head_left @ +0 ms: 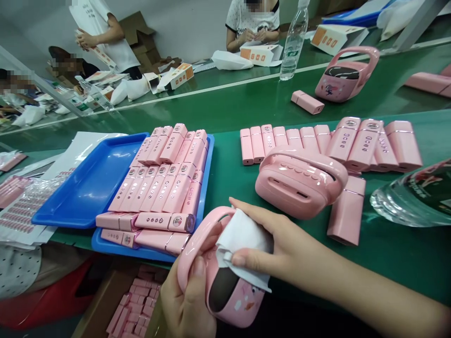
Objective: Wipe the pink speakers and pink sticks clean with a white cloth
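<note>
Left hand [188,295] grips pink speaker [225,288] by its handle at bench's [227,176] near edge; right hand [280,239] pinches white cloth [243,232] against it. Apparently wiping; another stroke would call for steady left hold. Beyond: second speaker [292,188].

A white cloth [243,237] under the right hand [282,234] hides from us part of the pink speaker [234,300], and the left hand [190,300] covers its lower handle and side. Along the right of the table [227,159], the frame cuts off a clear bottle [423,199]. We find the markings on the pink sticks [155,188] too small to read. Below the table's near edge, our view crops a cardboard box [100,300] and, leftward, a dotted garment [17,272].
</note>
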Tool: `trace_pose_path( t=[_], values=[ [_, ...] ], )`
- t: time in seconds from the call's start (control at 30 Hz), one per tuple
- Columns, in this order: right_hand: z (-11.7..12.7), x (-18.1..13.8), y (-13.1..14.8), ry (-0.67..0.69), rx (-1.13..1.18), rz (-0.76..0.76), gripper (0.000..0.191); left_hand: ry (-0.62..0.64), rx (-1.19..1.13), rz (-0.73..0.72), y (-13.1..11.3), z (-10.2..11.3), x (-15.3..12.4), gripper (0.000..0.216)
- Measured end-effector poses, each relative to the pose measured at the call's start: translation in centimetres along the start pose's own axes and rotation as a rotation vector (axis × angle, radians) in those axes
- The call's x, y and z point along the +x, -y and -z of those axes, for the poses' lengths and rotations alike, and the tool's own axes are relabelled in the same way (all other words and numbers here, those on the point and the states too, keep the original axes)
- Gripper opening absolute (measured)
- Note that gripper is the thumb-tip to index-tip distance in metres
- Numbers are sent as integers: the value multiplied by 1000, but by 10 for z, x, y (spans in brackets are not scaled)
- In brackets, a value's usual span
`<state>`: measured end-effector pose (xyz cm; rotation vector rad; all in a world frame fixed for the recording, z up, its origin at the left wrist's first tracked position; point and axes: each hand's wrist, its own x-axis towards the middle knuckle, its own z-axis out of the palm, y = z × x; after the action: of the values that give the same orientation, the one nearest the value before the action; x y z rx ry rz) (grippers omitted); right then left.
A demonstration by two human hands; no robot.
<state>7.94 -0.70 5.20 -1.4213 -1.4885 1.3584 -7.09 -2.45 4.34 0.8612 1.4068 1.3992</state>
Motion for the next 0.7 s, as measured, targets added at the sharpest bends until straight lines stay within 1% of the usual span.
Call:
trace_pose_path(
  t=[0.03, 0.07, 0.1, 0.13, 0.2, 0.23, 0.27, 0.3, 0.33, 0.4, 0.43, 0.47, 0.5, 0.6, 0.63, 0.7],
  values=[
    [-3, -1, 0, -19, -1, -4, 97, -1, 8, -2, 0, 0, 0, 18],
    [-4, -1, 1, -29, 14, -5, 96, -23, 27, -4, 0, 0, -1, 18],
    [-5, 0, 1, -34, 46, -2, 90, -51, 50, -14, 1, 0, -2, 17],
    [-5, 1, 2, -33, 82, 7, 77, -78, 72, -34, 1, 0, -3, 16],
    [-3, 5, 3, -20, 143, 39, 39, -111, 105, -82, 4, 0, -6, 14],
    [-2, 6, 4, -13, 158, 58, 29, -112, 120, -102, 5, 0, -7, 14],
    [-2, 6, 4, -8, 159, 70, 27, -111, 131, -118, 7, 0, -8, 15],
    [-3, 6, 4, -12, 141, 76, 29, -120, 135, -131, 8, 1, -9, 16],
    [-4, 4, 4, -22, 113, 78, 38, -145, 136, -138, 9, 1, -10, 17],
    [-6, 0, 2, -36, 62, 71, 69, -193, 142, -133, 11, 2, -9, 20],
    [-8, -1, 0, -39, 50, 68, 80, -213, 144, -128, 11, 2, -8, 21],
    [-8, -2, -2, -38, 54, 70, 85, -213, 140, -125, 11, 2, -7, 22],
    [-8, -2, -4, -35, 68, 87, 81, -180, 127, -125, 11, 3, -5, 20],
    [-6, 1, -9, -33, 126, 164, 51, -8, 56, -124, 6, 4, 1, 16],
    [-6, 1, -10, -38, 150, 179, 45, 46, 21, -85, 3, 5, 2, 18],
    [-6, -2, -10, -39, 251, 151, 44, 112, -40, 45, -2, 8, 4, 21]
  ],
)
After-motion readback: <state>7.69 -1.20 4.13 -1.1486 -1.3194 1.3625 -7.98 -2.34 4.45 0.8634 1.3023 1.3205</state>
